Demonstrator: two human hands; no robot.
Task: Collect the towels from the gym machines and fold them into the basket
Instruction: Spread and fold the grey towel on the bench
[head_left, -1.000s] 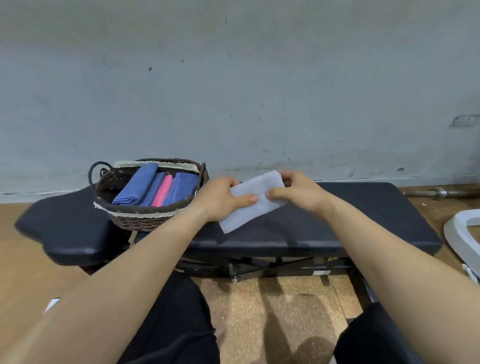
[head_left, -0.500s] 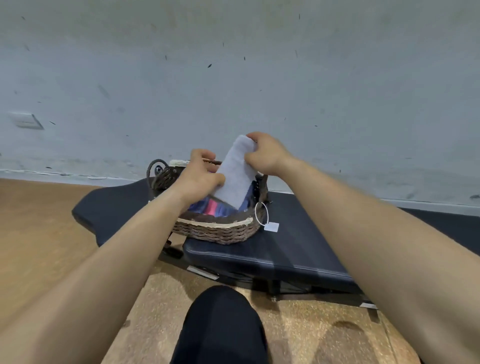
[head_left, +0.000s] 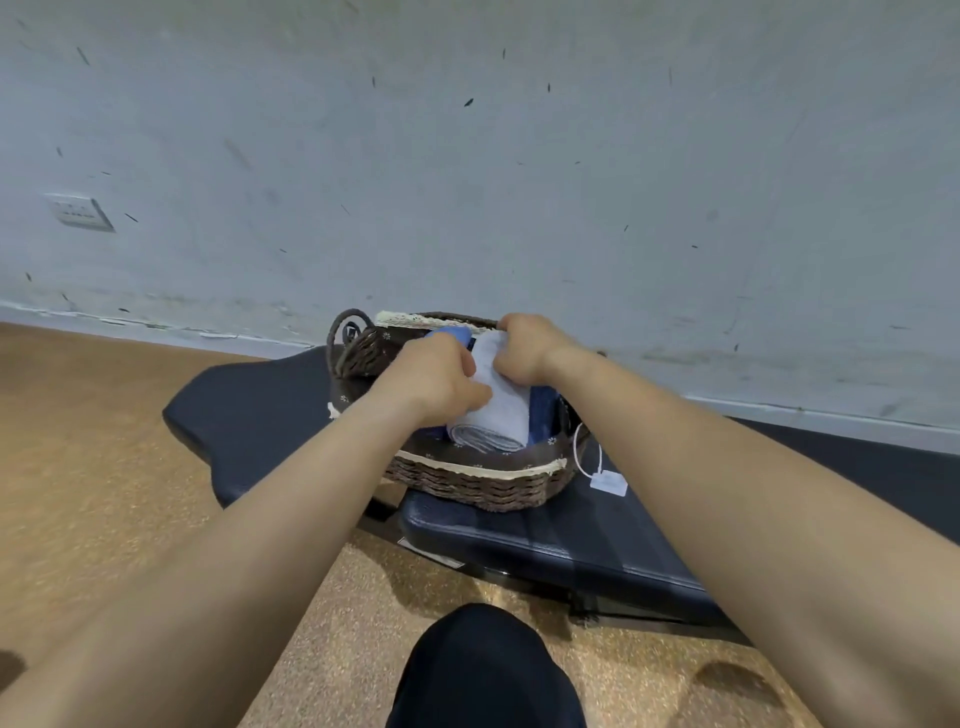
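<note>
Both hands (head_left: 434, 382) (head_left: 524, 351) apparently grip the white towel (head_left: 493, 415) inside the basket (head_left: 467, 486).

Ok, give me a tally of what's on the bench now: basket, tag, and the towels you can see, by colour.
Basket: 1
White towel: 1
Blue towel patches: 2 showing, possibly more hidden
Tag: 1
Total: 5
</note>
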